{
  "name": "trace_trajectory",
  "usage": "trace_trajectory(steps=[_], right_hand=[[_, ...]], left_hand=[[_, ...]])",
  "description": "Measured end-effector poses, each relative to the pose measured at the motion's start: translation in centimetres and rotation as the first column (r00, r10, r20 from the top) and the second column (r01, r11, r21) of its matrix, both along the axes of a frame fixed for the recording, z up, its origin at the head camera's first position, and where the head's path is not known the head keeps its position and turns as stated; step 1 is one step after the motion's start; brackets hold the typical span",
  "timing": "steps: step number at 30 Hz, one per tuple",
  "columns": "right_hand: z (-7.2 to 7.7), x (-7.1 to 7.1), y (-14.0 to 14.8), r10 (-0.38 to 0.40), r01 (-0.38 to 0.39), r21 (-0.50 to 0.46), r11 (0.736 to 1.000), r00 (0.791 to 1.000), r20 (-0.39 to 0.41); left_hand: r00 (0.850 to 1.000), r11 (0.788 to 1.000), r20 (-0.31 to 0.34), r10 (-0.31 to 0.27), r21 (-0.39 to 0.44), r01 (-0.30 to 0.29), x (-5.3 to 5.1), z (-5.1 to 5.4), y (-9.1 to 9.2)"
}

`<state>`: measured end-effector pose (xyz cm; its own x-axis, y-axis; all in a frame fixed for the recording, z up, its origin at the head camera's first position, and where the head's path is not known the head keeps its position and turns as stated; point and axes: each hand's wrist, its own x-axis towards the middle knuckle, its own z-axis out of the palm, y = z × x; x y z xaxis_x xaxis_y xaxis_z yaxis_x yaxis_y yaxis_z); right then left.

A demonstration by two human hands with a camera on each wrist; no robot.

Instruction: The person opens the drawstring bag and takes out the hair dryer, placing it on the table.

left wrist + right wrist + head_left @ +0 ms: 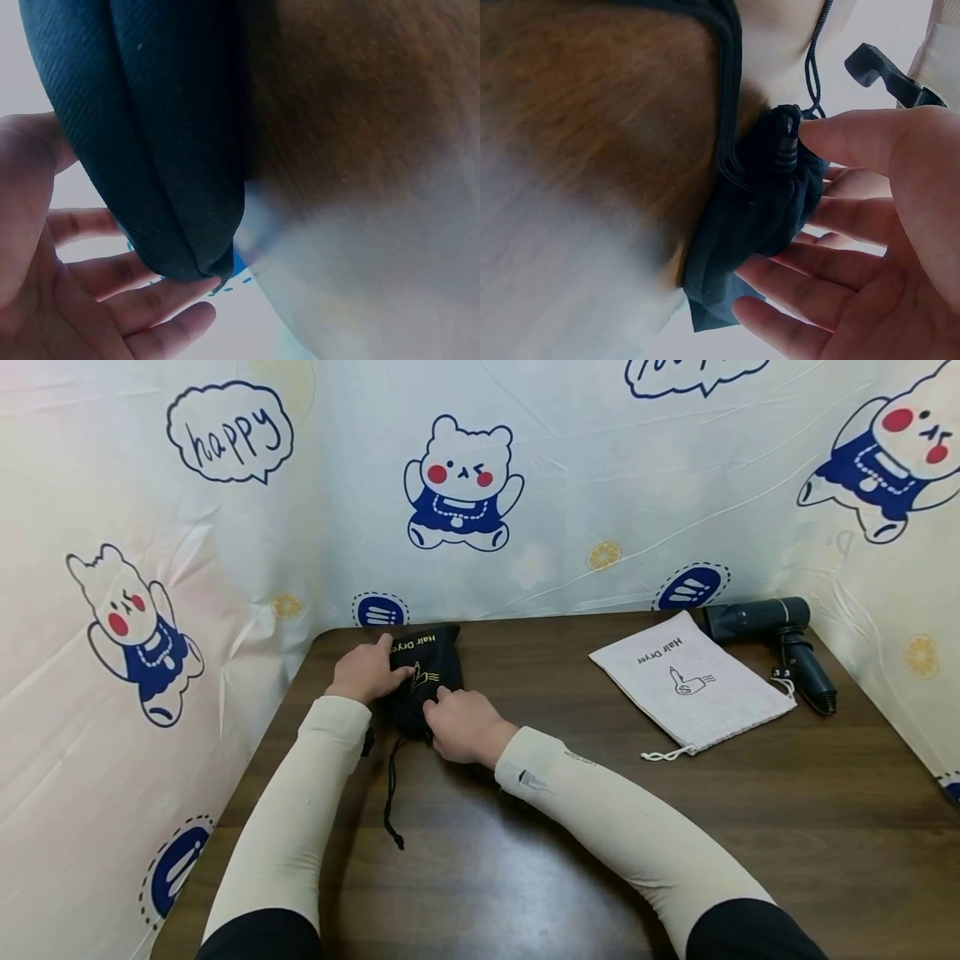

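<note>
A filled black drawstring pouch [426,702] printed "Hair Dryer" lies at the back left of the table. My left hand [367,670] rests on its left side, thumb across the print; in the left wrist view its loosely extended fingers [150,296] touch the pouch's end. At the near right side, my right hand [467,725] touches the pouch. The right wrist view shows its thumb by the gathered mouth, where a ribbed black cable end [786,146] pokes out. A black drawstring [392,802] trails toward the front. What fills the pouch is hidden.
A white drawstring pouch [675,681] printed "Hair Dryer" lies flat at the back right. Beside it, a dark hair dryer [765,618] rests near the table's right edge, partly behind the pouch. Printed cloth [562,468] hangs around the brown table [525,868].
</note>
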<state>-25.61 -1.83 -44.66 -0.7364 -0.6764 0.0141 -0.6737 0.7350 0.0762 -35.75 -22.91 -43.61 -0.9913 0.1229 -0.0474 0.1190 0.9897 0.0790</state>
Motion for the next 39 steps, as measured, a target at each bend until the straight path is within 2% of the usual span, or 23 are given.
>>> trace_trajectory(steps=[9, 17, 25, 39], right_hand=[[-0.2, 1.2, 1.3, 0.028, -0.028, 0.000, 1.000, 0.998, -0.051], [-0.1, 2.0, 2.6, 0.031, -0.033, -0.019, 0.999, 0.998, -0.062], [0.2, 2.7, 3.6, 0.032, -0.034, -0.036, 0.999, 0.998, -0.054], [0.0, 3.5, 5.2, 0.025, -0.031, -0.069, 0.997, 0.996, -0.082]], left_hand=[[1.000, 1.000, 0.000, -0.006, 0.016, 0.006, 0.8, 0.6, 0.9], [0.999, 0.999, -0.025, -0.027, 0.030, 0.028, 1.3, 0.5, 1.7], [0.999, 0.999, -0.041, -0.032, 0.041, 0.034, 2.2, 0.7, 2.8], [0.997, 0.998, -0.060, -0.055, 0.036, 0.057, 3.0, 0.5, 4.4]])
